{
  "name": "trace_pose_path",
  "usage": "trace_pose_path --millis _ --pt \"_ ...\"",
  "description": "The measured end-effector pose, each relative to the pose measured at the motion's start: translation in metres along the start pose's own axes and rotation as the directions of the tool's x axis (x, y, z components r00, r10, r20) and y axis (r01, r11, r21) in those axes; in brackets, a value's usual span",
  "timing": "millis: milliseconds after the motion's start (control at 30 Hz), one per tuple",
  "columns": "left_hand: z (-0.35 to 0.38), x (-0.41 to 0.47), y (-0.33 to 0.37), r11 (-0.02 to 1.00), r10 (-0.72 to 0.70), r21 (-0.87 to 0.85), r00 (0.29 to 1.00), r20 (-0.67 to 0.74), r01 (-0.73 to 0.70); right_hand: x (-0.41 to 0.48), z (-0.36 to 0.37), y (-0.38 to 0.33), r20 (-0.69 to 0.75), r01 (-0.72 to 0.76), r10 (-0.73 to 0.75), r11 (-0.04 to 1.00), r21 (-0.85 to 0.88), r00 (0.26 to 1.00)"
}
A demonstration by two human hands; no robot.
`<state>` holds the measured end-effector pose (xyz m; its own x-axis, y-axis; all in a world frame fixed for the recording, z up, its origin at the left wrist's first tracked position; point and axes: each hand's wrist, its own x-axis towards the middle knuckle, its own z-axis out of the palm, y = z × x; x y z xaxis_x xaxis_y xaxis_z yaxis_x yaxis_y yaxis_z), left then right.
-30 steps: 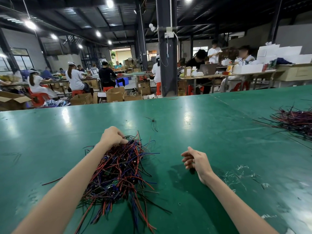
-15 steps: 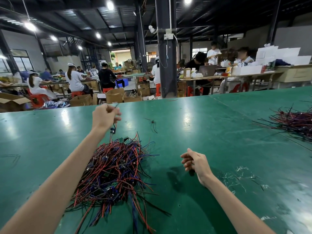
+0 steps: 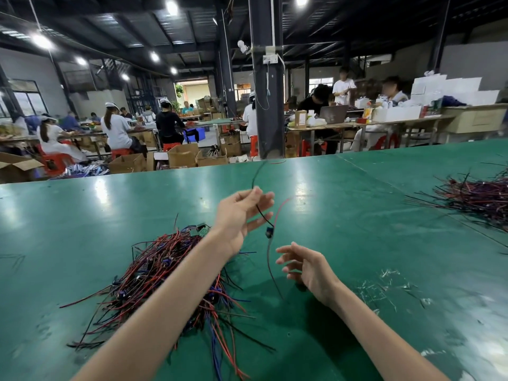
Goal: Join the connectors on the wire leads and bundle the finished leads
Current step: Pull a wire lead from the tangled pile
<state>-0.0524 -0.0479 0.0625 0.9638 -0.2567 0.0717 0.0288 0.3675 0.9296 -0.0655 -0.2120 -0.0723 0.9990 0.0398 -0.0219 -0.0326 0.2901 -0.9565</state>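
Observation:
A loose pile of red, black and blue wire leads (image 3: 165, 279) lies on the green table (image 3: 343, 215), under my left forearm. My left hand (image 3: 239, 215) is raised above the table to the right of the pile, palm up, and pinches one wire lead (image 3: 270, 244) between thumb and fingertips. That lead has a black and a red wire and a small dark connector hanging below the hand. My right hand (image 3: 308, 268) hovers just right of the dangling lead with relaxed, slightly spread fingers and holds nothing.
A second heap of dark red and black leads (image 3: 478, 196) lies at the table's right edge. Scraps of clear plastic (image 3: 384, 287) are scattered right of my right wrist. Beyond the table stand cardboard boxes (image 3: 182, 155), a dark pillar (image 3: 265, 78) and seated workers.
My left hand lifted one lead out of the pile, then swung right and turned palm up with it. My right hand opened its fingers and rose slightly toward the hanging lead.

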Motion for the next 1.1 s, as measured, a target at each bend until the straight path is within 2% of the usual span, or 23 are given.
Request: trace_pose_path --millis 100,267,333,400,467,567,733,800,867,933,1033,1067,1100 --pt "0.001 0.002 -0.037 0.995 -0.057 0.076 0.995 -0.079 0.063 -0.004 0.007 -0.005 0.116 -0.079 0.061 0.984 0.161 0.991" --pt "-0.009 0.007 -0.070 0.992 -0.110 -0.078 0.980 -0.165 0.098 -0.008 0.012 -0.004 0.159 -0.080 0.064 0.992 0.098 0.985" --pt "-0.013 0.010 -0.076 0.992 -0.121 -0.044 0.975 -0.188 0.115 -0.006 0.013 -0.003 0.138 -0.087 0.074 0.992 0.091 0.988" --pt "-0.018 0.013 -0.079 0.978 -0.181 0.078 0.974 -0.140 0.193 -0.004 0.013 -0.003 0.111 -0.096 0.086 0.992 0.085 0.990" --pt "-0.023 0.013 -0.077 0.910 -0.302 0.287 0.953 -0.034 0.298 -0.002 0.013 -0.002 0.082 -0.090 0.085 0.994 0.056 0.993" --pt "-0.027 0.016 -0.068 0.768 -0.368 0.572 0.930 0.027 0.287 -0.003 0.012 -0.001 0.037 -0.040 0.041 0.999 -0.021 0.998" --pt "-0.015 0.047 -0.045 0.681 -0.296 0.680 0.951 -0.086 0.273 0.000 0.014 0.004 -0.080 0.006 -0.019 0.987 -0.158 0.997" --pt "-0.010 0.071 -0.033 0.778 -0.224 0.561 0.959 -0.175 0.284 0.001 0.012 0.005 -0.122 0.004 -0.023 0.988 -0.152 0.992" --pt "-0.009 0.094 -0.018 0.883 -0.130 0.406 0.954 -0.271 0.236 0.001 0.008 0.005 -0.147 0.001 -0.020 0.992 -0.126 0.989" --pt "-0.016 0.107 -0.006 0.874 -0.083 0.439 0.953 -0.292 0.210 0.001 0.005 0.007 -0.162 0.012 -0.027 0.995 -0.096 0.986" --pt "-0.048 0.115 0.003 0.749 0.011 0.628 0.944 -0.330 0.211 0.003 0.005 0.009 -0.176 0.030 -0.047 0.995 -0.098 0.983" --pt "-0.063 0.117 0.005 0.670 0.058 0.710 0.939 -0.340 0.216 0.004 0.006 0.010 -0.182 0.031 -0.051 0.994 -0.109 0.982" --pt "-0.075 0.115 0.009 0.542 0.100 0.807 0.936 -0.338 0.234 0.006 0.007 0.010 -0.188 0.032 -0.054 0.992 -0.120 0.981"
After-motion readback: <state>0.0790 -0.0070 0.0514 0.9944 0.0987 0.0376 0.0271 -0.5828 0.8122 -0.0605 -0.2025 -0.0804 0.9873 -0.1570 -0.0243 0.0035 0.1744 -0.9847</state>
